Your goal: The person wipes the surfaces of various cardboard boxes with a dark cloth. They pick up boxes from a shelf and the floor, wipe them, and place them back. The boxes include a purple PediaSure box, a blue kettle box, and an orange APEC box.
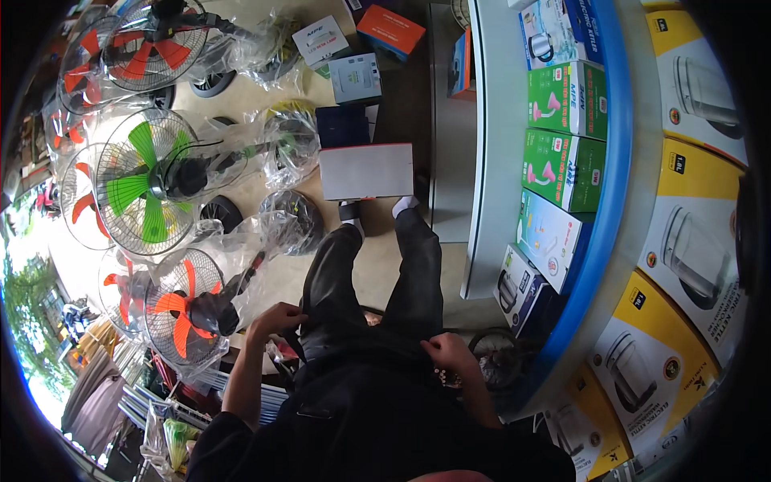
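Note:
My left hand is at the side of my dark trousers, its fingers bent against the cloth at the thigh. On the other side, my right hand rests near the hip with curled fingers, touching the trousers' edge; a beaded bracelet circles its wrist. Whether either hand pinches the cloth is unclear. Beyond my feet, on the floor, lies a plain white cardboard box with a red edge. A dark blue box sits just past it.
Pedestal fans with green blades and orange blades, partly wrapped in clear plastic, line the left. A desk lamp box and an orange box stand ahead. Right are a shelf with green lamp boxes and yellow-white kettle boxes.

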### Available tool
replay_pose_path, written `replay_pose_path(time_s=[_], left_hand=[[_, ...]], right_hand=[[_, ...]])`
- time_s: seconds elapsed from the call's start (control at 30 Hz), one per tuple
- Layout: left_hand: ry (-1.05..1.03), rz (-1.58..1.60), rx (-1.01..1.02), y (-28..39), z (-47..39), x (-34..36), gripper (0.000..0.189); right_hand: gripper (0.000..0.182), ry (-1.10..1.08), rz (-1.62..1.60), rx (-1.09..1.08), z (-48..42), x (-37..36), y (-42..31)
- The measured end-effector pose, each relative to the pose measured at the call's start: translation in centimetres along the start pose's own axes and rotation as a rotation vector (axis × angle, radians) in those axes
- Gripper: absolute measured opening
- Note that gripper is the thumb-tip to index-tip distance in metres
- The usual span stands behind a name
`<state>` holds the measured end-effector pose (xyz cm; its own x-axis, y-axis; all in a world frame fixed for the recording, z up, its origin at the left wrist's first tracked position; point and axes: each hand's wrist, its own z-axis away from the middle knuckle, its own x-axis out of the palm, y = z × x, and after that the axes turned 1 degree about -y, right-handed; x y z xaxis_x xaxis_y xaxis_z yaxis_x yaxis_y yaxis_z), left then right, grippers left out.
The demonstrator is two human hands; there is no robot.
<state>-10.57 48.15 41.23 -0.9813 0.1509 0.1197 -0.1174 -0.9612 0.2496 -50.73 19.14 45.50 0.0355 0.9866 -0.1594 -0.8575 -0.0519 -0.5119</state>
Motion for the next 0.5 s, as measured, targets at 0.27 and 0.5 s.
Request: replay_pose_path(time_s=[0.27, 0.5], left_hand=[[0.560, 0.326, 0.467, 7.5, -20.7, -9.4, 0.030], [-0.049, 0.970, 0.872, 16.6, -33.4, -10.8, 0.049]], right_hand=[[0.017, 0.703, -0.184, -0.046, -25.5, 1.0, 4.5], [0.064, 0.940, -0.761, 0.005, -49.9, -8.6, 14.5]])
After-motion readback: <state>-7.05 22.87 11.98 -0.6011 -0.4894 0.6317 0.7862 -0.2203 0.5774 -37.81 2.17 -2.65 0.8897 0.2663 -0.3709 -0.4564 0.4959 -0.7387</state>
